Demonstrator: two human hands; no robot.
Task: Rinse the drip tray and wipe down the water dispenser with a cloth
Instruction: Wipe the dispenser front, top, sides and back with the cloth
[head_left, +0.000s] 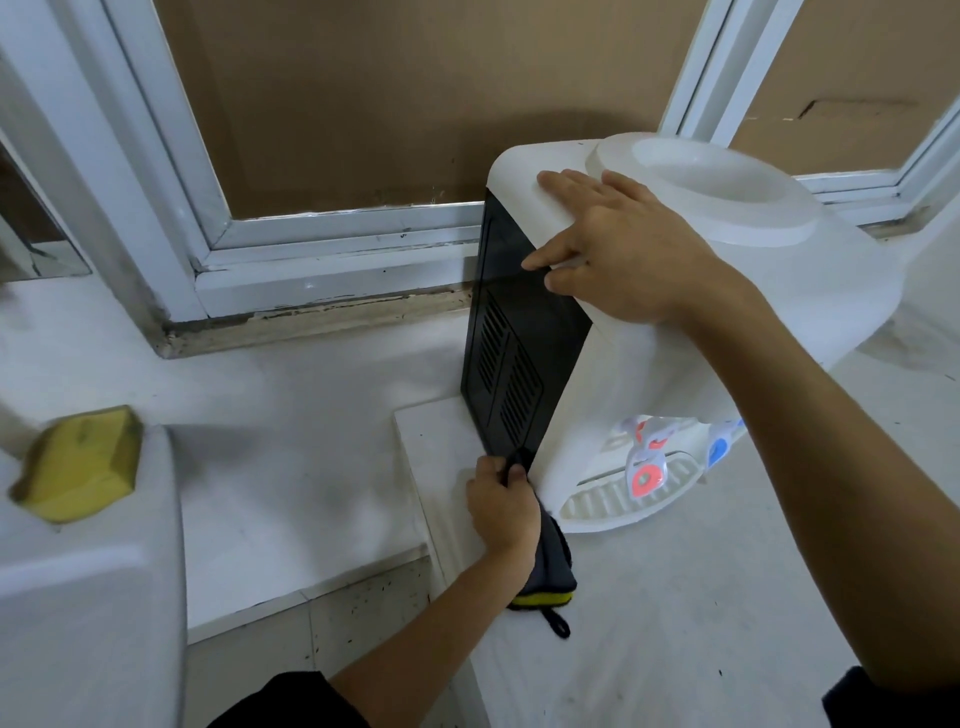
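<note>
The white water dispenser (649, 332) stands by the window — the right hand (618, 249) lies flat on its top, grip spread, while the left hand (501, 506) pinches a dark cloth (550, 566) at its black side's bottom, beside the drip tray (613, 501).

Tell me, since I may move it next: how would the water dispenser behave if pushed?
The water dispenser has no bottle on top, so it is probably light and may slide or tip. The right hand rests on its top, seemingly steadying it, while the left hand holds the cloth against its base.
</note>
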